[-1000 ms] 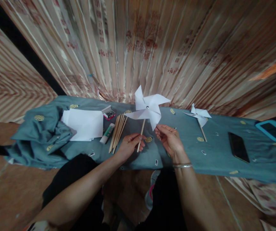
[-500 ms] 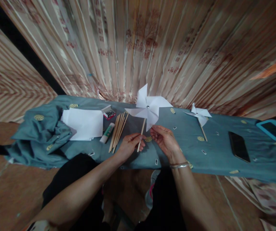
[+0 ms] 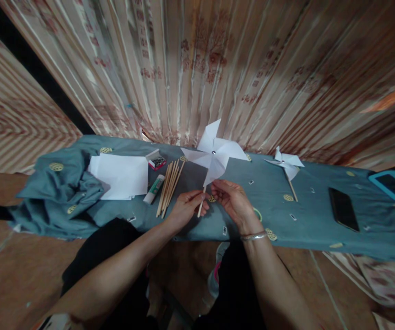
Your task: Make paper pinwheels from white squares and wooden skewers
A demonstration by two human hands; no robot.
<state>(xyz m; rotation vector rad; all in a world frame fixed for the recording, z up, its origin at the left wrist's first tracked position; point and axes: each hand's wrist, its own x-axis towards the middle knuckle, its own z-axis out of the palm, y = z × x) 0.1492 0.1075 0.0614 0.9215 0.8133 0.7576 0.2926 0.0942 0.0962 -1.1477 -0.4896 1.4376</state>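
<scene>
A white paper pinwheel [image 3: 219, 153] with a shiny pin at its centre stands tilted up on a thin wooden stick [image 3: 200, 210]. Closed around the lower part of that stick is my left hand [image 3: 187, 206], thumb and fingers pinching it. My right hand [image 3: 232, 200] is at the edge of the lowest blade, its fingers curled together. Whether its fingertips pinch the paper or only touch it is hidden. Left of my hands lie a bundle of wooden sticks [image 3: 169, 188], a glue stick [image 3: 154, 189] and a small open box of pins [image 3: 156, 159].
A stack of white paper [image 3: 123, 176] lies on the left of the green cloth-covered table [image 3: 245, 231]. Rightward are a second pinwheel [image 3: 288, 161], a black phone [image 3: 343, 209] and a blue-framed device [image 3: 394, 185]. Behind the table hangs a patterned curtain [image 3: 197, 82].
The pinwheel's blades have turned a little clockwise, the lowest tip swinging left over the stick. My right hand has shifted slightly left. The left hand keeps its hold.
</scene>
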